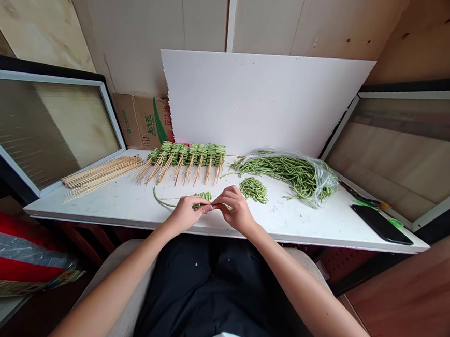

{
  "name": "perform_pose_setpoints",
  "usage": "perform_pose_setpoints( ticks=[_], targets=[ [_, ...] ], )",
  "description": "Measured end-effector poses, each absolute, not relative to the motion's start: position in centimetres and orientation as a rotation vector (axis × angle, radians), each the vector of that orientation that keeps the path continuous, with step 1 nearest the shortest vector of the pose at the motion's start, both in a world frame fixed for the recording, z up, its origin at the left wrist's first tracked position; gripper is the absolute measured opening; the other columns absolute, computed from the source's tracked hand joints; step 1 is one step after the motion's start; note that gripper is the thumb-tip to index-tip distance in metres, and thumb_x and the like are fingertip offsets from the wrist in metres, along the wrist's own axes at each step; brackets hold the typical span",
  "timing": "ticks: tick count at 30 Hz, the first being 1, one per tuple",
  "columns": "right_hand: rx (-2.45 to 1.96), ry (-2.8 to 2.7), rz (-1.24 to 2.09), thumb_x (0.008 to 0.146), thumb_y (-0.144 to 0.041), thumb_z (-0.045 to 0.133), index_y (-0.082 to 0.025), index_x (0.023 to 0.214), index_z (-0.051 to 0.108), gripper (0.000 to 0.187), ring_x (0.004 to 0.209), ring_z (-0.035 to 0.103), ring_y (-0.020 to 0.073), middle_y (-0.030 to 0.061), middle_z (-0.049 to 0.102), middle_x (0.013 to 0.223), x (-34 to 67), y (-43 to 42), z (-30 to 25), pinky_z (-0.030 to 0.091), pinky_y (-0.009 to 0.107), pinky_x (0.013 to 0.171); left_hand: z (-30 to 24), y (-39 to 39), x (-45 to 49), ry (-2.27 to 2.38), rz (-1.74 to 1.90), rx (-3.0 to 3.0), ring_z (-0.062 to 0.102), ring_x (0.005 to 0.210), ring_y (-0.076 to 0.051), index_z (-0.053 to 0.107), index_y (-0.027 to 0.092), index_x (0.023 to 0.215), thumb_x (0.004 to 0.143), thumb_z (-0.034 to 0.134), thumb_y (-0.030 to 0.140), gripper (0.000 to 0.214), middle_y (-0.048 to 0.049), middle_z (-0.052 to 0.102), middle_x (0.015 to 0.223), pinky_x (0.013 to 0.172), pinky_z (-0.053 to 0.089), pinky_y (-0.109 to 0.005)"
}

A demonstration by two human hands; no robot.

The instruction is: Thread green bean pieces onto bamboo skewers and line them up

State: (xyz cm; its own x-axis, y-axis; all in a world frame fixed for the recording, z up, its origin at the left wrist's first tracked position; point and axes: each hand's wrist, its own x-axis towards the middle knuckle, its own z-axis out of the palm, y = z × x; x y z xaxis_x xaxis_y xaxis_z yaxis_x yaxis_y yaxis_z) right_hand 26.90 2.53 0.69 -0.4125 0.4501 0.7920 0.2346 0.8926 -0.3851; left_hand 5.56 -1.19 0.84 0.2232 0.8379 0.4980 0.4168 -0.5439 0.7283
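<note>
Close to the front edge of the white table, my left hand (188, 210) and my right hand (234, 207) pinch one long green bean (162, 201) between them. Its tail curves out to the left past my left hand, and a short end shows under my right fingers. Just behind my hands lies a small skewer of bean pieces (204, 195), partly hidden by my fingers. Beyond my right hand sits a pile of short cut bean pieces (253, 189). Both hands have their fingers closed, with the fingertips almost touching.
Finished-looking bean skewers (195, 156) stand in rows at the back. Bare bamboo sticks (102, 173) lie to the left. A clear plastic bag of long beans (287, 171) rests at the back right. A black phone (380, 224) and a knife (357, 193) lie far right.
</note>
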Motion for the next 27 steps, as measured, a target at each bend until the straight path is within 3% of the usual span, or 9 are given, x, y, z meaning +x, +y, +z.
perform_pose_setpoints(
  ticks=[5,8,11,16,19,24,27],
  targets=[
    [-0.525,-1.799,0.576,0.094,-0.04,0.08,-0.029,0.084,0.084,0.015,0.099,0.066,0.0287,0.0071,0.076,0.079,26.0,2.0,-0.1,0.056,0.045,0.09,1.7,-1.6,5.6,1.024,1.284,2.149,0.066,0.068,-0.016,0.083,0.017,0.078,0.097,0.071,0.028,0.024,-0.0052,0.077,0.072,0.065,0.046,-0.027],
    [-0.543,-1.702,0.8,0.086,-0.048,0.086,-0.027,0.079,0.084,0.022,0.105,0.07,0.0294,0.0082,0.078,0.086,25.7,2.2,-0.7,0.056,0.045,0.094,1.8,-1.6,5.4,0.996,1.295,2.142,0.068,0.068,-0.016,0.082,0.018,0.075,0.096,0.073,0.025,0.024,-0.0052,0.077,0.071,0.066,0.047,-0.027],
    [-0.566,-1.644,0.906,0.087,-0.053,0.084,-0.026,0.08,0.084,0.028,0.104,0.072,0.0293,0.0092,0.08,0.092,26.1,2.7,-0.5,0.057,0.044,0.092,1.3,-1.2,5.1,0.982,1.344,2.053,0.07,0.068,-0.017,0.082,0.017,0.076,0.095,0.072,0.026,0.023,-0.0063,0.078,0.073,0.067,0.051,-0.028],
    [-0.762,-1.81,0.391,0.092,-0.047,0.079,-0.027,0.091,0.087,0.021,0.092,0.065,0.0287,0.0087,0.077,0.085,28.8,5.0,-0.2,0.052,0.048,0.089,0.9,-0.4,4.3,1.095,1.401,1.941,0.072,0.076,-0.02,0.083,0.016,0.091,0.097,0.072,0.034,0.022,-0.0098,0.08,0.086,0.071,0.056,-0.03],
    [-0.975,-1.879,0.11,0.094,-0.049,0.077,-0.026,0.086,0.087,0.026,0.086,0.058,0.0285,0.0089,0.071,0.078,30.1,6.8,-1.5,0.05,0.046,0.084,1.0,-0.3,4.1,1.172,1.39,2.025,0.071,0.082,-0.02,0.084,0.017,0.1,0.1,0.068,0.036,0.025,-0.011,0.078,0.094,0.071,0.055,-0.029],
    [-1.087,-2.042,0.104,0.095,-0.053,0.074,-0.024,0.075,0.084,0.037,0.077,0.055,0.0268,0.0078,0.065,0.065,30.8,7.9,-3.6,0.047,0.04,0.076,1.2,-0.5,4.3,1.21,1.317,2.114,0.068,0.09,-0.019,0.081,0.019,0.122,0.104,0.059,0.032,0.032,-0.0117,0.073,0.107,0.074,0.056,-0.029],
    [-1.039,-2.035,0.138,0.103,-0.053,0.063,-0.022,0.085,0.085,0.042,0.081,0.059,0.0267,0.0096,0.072,0.074,30.1,6.9,-2.4,0.049,0.04,0.079,1.0,-0.4,4.3,1.206,1.31,2.118,0.067,0.088,-0.019,0.081,0.019,0.123,0.103,0.061,0.031,0.031,-0.0109,0.071,0.107,0.077,0.056,-0.03]
  ],
)
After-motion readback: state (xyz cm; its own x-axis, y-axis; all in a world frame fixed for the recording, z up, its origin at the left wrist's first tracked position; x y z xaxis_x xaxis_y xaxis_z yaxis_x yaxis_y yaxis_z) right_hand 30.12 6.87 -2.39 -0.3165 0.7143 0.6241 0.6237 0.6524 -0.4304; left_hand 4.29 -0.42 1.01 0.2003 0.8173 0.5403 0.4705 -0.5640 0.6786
